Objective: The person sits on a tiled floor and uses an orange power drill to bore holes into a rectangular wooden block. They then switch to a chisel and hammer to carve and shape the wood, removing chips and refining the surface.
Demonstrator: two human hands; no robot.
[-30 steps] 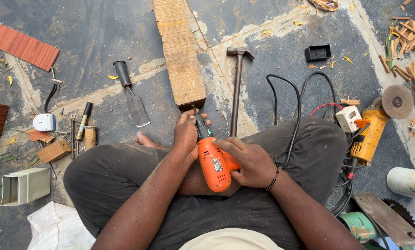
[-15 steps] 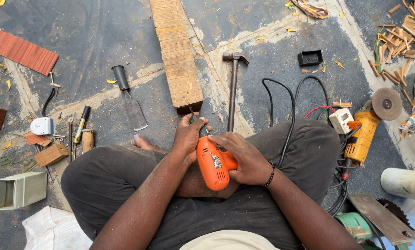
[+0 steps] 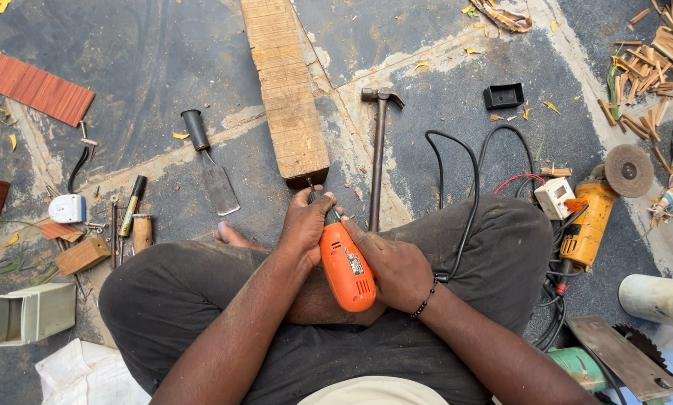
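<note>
One orange drill (image 3: 345, 266) sits in the seated person's lap, gripped on both sides. The left hand (image 3: 305, 225) wraps its front end by the chuck; the right hand (image 3: 393, 264) clasps its body. On the floor just ahead lie one wooden beam (image 3: 285, 90), one hammer (image 3: 378, 142), one chisel (image 3: 209, 161) and one yellow grinder (image 3: 593, 217).

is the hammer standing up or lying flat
Lying flat: the hammer rests lengthwise on the ground, head away from the person.
</note>
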